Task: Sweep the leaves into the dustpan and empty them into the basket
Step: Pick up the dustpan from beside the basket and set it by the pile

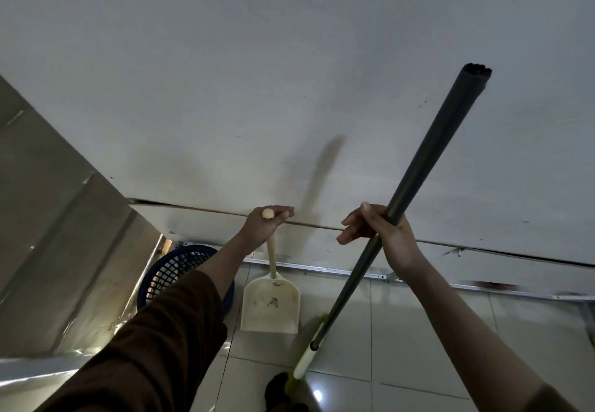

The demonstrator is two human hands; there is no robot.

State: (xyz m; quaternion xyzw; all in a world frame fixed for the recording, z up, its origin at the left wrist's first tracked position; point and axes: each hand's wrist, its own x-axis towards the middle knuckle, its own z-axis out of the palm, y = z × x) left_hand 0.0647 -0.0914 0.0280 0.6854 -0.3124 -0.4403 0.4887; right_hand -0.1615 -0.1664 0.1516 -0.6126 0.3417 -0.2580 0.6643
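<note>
My left hand (264, 225) is closed around the top of a cream dustpan's long handle. The dustpan (271, 304) stands upright on the tiled floor, with a few dark bits stuck to its scoop. My right hand (383, 237) grips the dark pole of a broom (415, 186), thumb up and fingers loosely spread. The pole slants from upper right down to a white and green neck near the bottom centre. The broom head is mostly cut off by the frame's bottom edge. A dark blue mesh basket (175, 270) sits left of the dustpan, partly behind my left forearm. No leaves are visible.
A pale wall (289, 73) fills the upper view, with a metal rail (322, 270) along its base. A brown panel (48, 218) slants along the left side. The floor has glossy light tiles (418, 340).
</note>
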